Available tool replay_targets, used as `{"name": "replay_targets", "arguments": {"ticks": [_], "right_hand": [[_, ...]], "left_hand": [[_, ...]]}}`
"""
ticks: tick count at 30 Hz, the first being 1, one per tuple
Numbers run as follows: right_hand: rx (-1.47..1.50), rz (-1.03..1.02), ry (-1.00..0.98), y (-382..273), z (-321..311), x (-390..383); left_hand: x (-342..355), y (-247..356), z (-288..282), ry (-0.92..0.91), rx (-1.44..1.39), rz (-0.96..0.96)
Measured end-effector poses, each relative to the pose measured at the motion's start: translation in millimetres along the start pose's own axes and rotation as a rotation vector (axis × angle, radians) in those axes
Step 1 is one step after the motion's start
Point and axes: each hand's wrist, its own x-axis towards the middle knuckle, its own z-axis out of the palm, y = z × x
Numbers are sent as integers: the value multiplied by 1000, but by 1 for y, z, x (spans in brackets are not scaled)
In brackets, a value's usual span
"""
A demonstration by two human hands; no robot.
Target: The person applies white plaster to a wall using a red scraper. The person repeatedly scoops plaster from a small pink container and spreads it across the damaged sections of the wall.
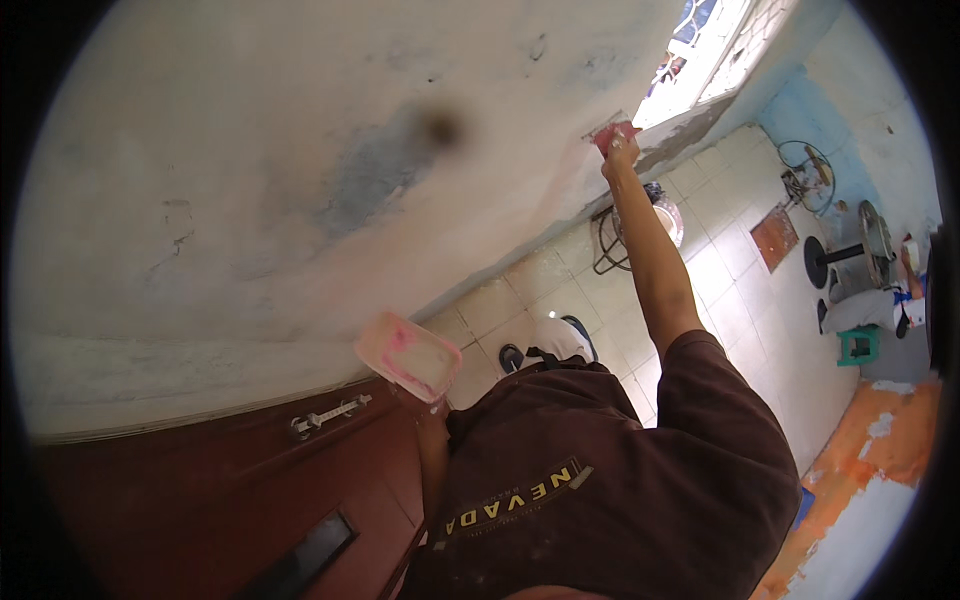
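My right arm stretches out to the pale, patchy wall (250,130). At its end my right hand (622,155) is closed round a wide reddish putty knife (608,132), whose blade lies at the wall just below the window corner. Close to my body, on the left, is a pink plastic tub (374,346) with whitish paste and brighter pink smears inside. My left hand (432,408) holds this tub from below; most of its fingers are hidden behind it. Grey-blue patches and cracks show on the wall between the two hands.
A dark red door (230,500) with a metal handle (330,415) stands at lower left. The bright window (700,60) has a grille. Below my right arm are a bucket (672,222) and a metal frame (608,250). Another person (870,310) is at far right near a green stool (858,346).
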Motion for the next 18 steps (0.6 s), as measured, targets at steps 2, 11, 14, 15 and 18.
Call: {"name": "replay_targets", "arguments": {"ticks": [2,11,14,15,18], "right_hand": [[-283,20,124,-24,110,-60],[-382,-688,-791,-99,201,-310],[-214,-516,-770,-55,132,-257],[-221,-357,-610,-37,107,-232],[-73,36,-188,-3,16,-123]], "left_hand": [[-48,-3,-22,100,-24,52],[34,-34,56,10,35,12],[59,-47,86,-18,40,5],[55,-50,90,-13,40,17],[48,-64,96,24,20,18]]}}
